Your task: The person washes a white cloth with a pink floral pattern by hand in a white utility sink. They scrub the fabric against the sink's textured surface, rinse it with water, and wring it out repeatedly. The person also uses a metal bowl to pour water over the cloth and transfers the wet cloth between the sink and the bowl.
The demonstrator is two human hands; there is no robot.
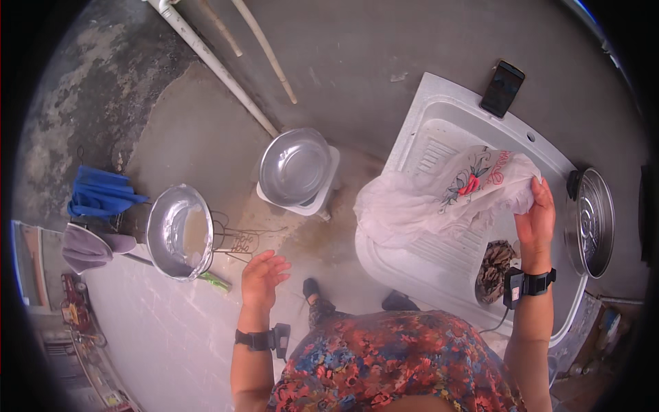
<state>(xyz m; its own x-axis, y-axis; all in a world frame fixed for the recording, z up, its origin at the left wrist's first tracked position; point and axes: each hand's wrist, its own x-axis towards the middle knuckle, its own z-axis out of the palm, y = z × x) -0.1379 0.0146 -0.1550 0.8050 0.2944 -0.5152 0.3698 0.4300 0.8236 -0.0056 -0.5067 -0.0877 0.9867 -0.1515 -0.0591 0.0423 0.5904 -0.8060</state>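
My right hand [535,221] grips one end of a wet-looking white cloth [406,206], its thumb over the edge. Printed or embroidered on the cloth are a red rose and some red lettering. Bunched up, the cloth lies across the ribbed washboard part of a white laundry sink [396,273], and its left end hangs over the sink's rim. Away to the left, my left hand [265,280] is raised over the floor, empty, with its fingers a little apart. Dark, crumpled brown material [494,270] sits in the sink's deeper basin, below my right hand.
A phone [503,88] leans at the sink's back rim; a metal pan or lid [594,221] stands at its right. One metal basin [296,167] rests on a white stool [333,164]. Another basin [180,232] holds cloudy liquid on a wire stand [239,242]. Blue cloth [103,193] hangs left.
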